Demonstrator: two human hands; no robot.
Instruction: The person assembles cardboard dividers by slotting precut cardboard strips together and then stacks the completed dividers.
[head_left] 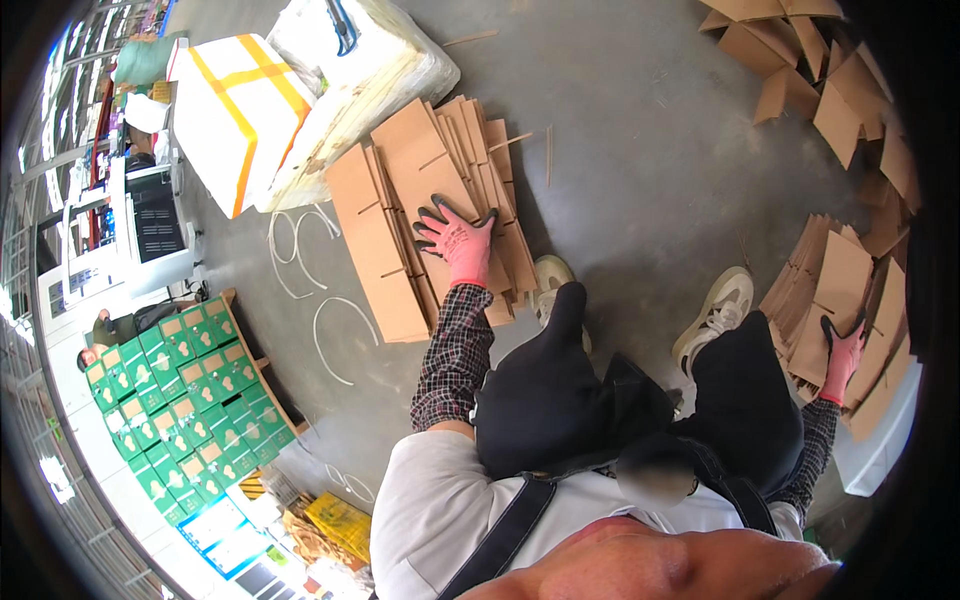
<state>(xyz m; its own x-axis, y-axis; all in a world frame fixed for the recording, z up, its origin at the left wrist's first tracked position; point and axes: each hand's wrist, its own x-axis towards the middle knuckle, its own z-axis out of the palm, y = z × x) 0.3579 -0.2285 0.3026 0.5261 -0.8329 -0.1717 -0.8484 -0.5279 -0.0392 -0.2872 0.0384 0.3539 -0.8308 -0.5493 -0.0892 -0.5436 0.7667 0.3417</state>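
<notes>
My left hand (457, 240), in a pink glove with black fingertips, lies open with fingers spread on a stack of flat, slotted brown cardboard sheets (410, 150). The sheets overlap unevenly, fanned out left of my feet. Over at the right, my right hand (843, 362), gloved the same way, rests against another bundle of slotted cardboard sheets (842, 270). Its thumb and fingers are spread apart on the cardboard; part of the hand's far side is hard to make out.
Beyond the left stack stand a white box with yellow tape (235, 85) and a plastic-wrapped pallet load (400, 60). Loose cardboard pieces (850, 100) heap at far right. White strapping loops (335, 340) lie on the floor. Green cartons (180, 400) are piled at left, near a person (115, 330).
</notes>
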